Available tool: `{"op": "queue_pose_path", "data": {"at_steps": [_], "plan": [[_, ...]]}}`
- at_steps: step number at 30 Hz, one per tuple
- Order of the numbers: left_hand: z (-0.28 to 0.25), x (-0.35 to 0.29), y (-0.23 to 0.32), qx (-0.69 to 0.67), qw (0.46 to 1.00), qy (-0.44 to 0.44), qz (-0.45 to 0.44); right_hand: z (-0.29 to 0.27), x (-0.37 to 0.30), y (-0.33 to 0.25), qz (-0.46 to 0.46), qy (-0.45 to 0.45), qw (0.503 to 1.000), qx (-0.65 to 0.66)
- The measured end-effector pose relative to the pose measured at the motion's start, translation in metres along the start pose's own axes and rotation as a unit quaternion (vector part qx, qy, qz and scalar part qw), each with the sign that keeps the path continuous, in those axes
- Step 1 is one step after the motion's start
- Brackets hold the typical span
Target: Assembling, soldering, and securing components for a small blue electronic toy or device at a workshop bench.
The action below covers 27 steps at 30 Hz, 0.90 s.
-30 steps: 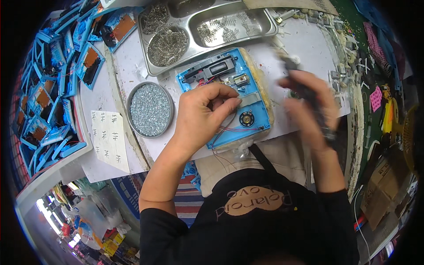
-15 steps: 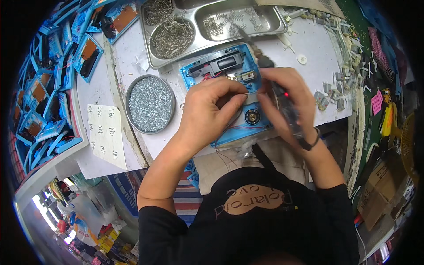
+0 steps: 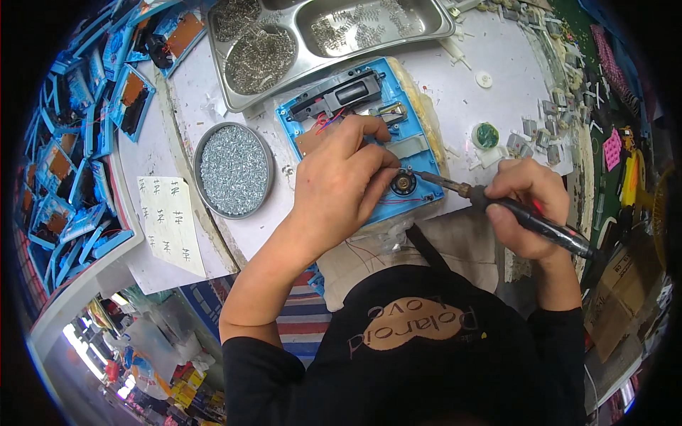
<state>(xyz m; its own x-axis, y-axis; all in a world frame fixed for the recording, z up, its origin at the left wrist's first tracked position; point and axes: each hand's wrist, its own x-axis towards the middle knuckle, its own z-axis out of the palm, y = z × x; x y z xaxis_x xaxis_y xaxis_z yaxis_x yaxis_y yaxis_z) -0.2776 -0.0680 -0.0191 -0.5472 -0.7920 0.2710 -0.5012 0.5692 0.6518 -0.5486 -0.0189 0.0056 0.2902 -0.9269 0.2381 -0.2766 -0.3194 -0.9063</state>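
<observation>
HEAD | My right grip (image 3: 529,206), clamped on the iron (image 3: 479,197), has swung its tip down to the speaker (image 3: 404,183) edge, contact unclear | left grip (image 3: 334,177) together beside it, on what I cannot tell | blue case (image 3: 418,128) before me at the desk (image 3: 455,99) edge | work, I judge, now centres on the speaker
</observation>
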Motion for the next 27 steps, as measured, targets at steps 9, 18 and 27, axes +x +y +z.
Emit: {"op": "queue_pose_path", "data": {"at_steps": [9,18,27], "plan": [[0.003,-0.002,-0.002,0.012,1.000,0.014,0.010,0.007,0.009,0.003,-0.027,-0.023,0.999,-0.021],[0.000,-0.003,0.002,0.009,1.000,-0.001,0.003,0.010,0.015,-0.003,-0.047,-0.037,0.997,-0.053],[0.002,-0.002,0.000,0.016,1.000,0.014,0.016,0.006,0.023,-0.022,-0.057,-0.094,0.988,-0.107]]}}
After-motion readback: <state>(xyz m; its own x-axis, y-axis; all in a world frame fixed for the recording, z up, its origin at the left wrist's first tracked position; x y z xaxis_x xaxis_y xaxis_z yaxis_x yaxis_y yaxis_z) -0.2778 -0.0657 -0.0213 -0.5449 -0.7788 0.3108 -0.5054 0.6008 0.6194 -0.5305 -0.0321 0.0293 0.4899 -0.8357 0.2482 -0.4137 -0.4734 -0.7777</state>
